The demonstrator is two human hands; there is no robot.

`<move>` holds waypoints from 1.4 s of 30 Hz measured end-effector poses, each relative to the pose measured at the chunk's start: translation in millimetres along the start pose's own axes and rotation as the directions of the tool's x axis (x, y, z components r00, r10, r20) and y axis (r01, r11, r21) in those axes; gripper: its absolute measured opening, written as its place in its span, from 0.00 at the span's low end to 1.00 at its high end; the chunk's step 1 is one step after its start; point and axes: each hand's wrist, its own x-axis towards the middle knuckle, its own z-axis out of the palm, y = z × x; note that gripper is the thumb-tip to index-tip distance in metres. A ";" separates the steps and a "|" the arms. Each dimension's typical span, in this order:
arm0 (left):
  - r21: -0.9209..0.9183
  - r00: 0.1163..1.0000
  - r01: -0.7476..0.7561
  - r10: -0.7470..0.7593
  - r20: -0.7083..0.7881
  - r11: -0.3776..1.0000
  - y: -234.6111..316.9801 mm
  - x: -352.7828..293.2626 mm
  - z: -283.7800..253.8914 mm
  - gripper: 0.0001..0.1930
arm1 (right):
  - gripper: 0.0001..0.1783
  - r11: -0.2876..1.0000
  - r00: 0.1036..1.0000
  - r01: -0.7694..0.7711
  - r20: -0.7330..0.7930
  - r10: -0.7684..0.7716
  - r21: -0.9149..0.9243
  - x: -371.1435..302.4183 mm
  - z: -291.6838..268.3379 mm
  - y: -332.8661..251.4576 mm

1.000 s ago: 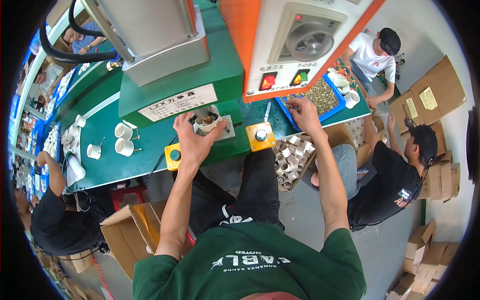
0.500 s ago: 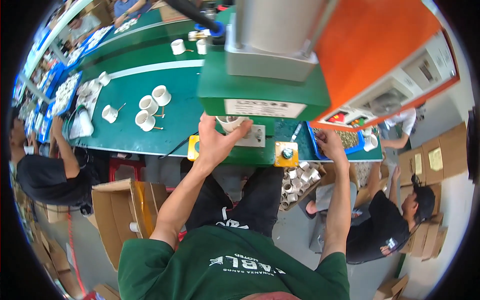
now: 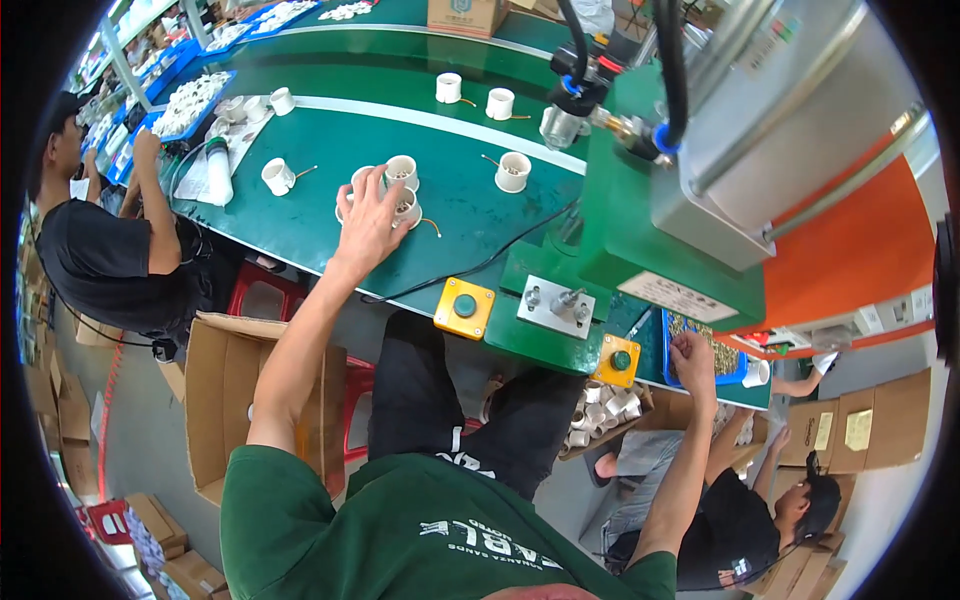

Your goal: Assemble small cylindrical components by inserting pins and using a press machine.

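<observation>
My left hand (image 3: pixel 370 222) reaches over a cluster of white cup-shaped parts on the green table. Its thumb and fingers close round the front right white cup (image 3: pixel 407 207), which has small metal bits inside and a brownish lead nearby. Another white cup (image 3: pixel 402 168) stands just behind, and others are partly hidden by the fingers. My right hand (image 3: pixel 692 357) is at the near edge of a blue tray (image 3: pixel 742 377) of small brass-coloured pieces. Its fingertips are pinched together; whatever they hold is too small to make out. Between my hands, the press's metal fixture (image 3: pixel 556 306) shows bare pins.
A green press head (image 3: pixel 650 240) overhangs the right side. Yellow button boxes (image 3: pixel 463 307) flank the fixture, and a black cable crosses the table. More white cups (image 3: pixel 513 172) stand farther back. An open carton (image 3: pixel 230 410) is at lower left. Co-workers sit on both sides.
My left hand has gone from the press fixture to the cup cluster on the left, and the fixture no longer holds a cup. My right hand stays at the blue tray. The view has shifted.
</observation>
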 end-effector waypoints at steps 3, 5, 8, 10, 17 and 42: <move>0.048 0.998 0.019 -0.022 0.065 0.999 -1.5 17.7 -19.9 0.37 | 0.03 0.996 0.997 0.081 -0.018 -0.082 -0.034 -1.5 -2.4 8.9; -0.193 0.999 0.042 -0.037 0.032 0.980 5.0 39.3 -24.9 0.38 | 0.04 0.996 0.996 0.079 -0.031 -0.081 -0.044 -7.8 1.6 39.3; -0.224 0.990 -0.004 -0.027 -0.135 0.975 -2.2 90.5 -3.6 0.37 | 0.06 0.996 0.995 0.086 -0.043 -0.087 -0.024 -11.4 -5.8 21.2; -0.190 0.979 0.046 -0.082 -0.187 0.981 -17.1 131.2 31.6 0.34 | 0.12 0.984 0.997 0.071 0.014 -0.070 -0.161 -15.4 -10.9 15.6; -0.016 0.942 0.310 -0.304 0.144 0.951 -50.1 236.1 139.2 0.29 | 0.15 0.966 0.975 -0.140 0.138 0.173 -0.218 -55.5 -9.3 59.2; -0.719 0.977 0.209 -0.168 0.128 0.663 -25.7 201.5 142.0 0.21 | 0.29 0.956 0.900 -0.152 -0.364 0.239 0.252 -26.2 18.3 -9.7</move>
